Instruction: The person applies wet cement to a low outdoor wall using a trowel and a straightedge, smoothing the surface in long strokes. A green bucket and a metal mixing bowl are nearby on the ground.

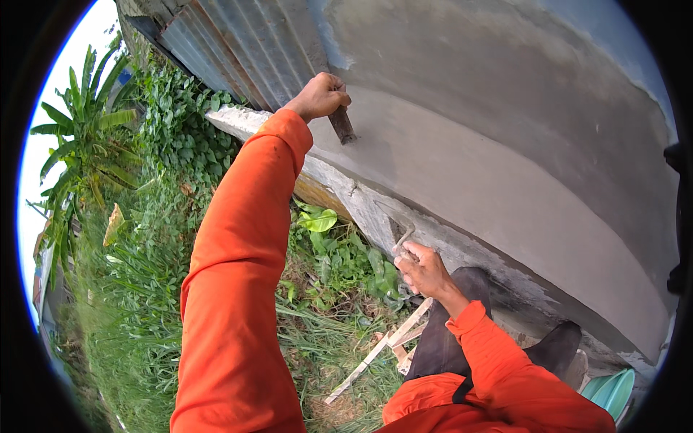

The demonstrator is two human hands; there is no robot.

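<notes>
My left hand (321, 97) reaches far out to the wall and is closed around the top of a short wooden board (341, 125), stained with mortar. The board's lower end meets the smooth grey plaster ledge (447, 173), though I cannot tell how firmly it presses. Lower and nearer to me, my right hand (424, 273) is wrapped round the handle of a trowel (408, 235). Its bent metal neck shows above the fist, while the blade is hard to make out against the rough grey concrete edge (372, 209).
Corrugated metal sheets (245, 43) adjoin the wall at the upper left. Grass and leafy plants (144, 289) fill the left side below the ledge. Light wooden sticks (375, 353) lie by my legs, and a teal basin (612, 393) stands at the lower right.
</notes>
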